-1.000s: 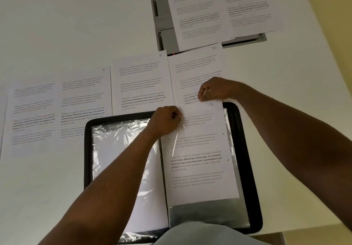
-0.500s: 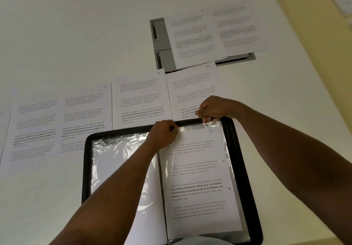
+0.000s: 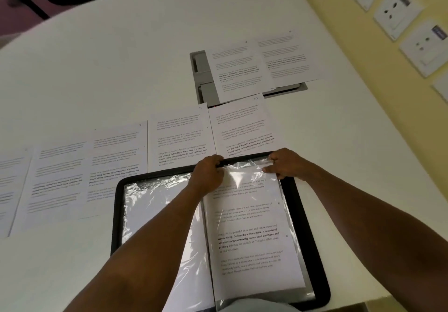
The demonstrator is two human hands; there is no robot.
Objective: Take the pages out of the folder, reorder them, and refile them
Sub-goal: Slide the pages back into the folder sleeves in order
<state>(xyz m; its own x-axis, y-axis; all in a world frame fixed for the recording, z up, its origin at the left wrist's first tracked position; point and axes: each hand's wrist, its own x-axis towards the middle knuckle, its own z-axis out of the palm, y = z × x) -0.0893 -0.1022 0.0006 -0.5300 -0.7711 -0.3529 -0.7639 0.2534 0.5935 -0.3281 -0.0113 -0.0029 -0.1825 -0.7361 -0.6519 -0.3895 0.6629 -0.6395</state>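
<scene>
While the left hand (image 3: 209,169) curls its fingers on the plastic sleeve's (image 3: 244,166) top edge at centre frame, the right hand (image 3: 282,165) pinches its corner over the printed page (image 3: 252,236).

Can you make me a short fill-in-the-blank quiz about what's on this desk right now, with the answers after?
1. Both hands, the left hand and the right hand, hold the top edge of a clear plastic ____.
2. The black folder lies ____ on the white table.
3. The loose page just beyond the right hand is hand-numbered ____.
4. The wall sockets are mounted on a ____ wall.

Answers: sleeve; open; 10; yellow
</scene>
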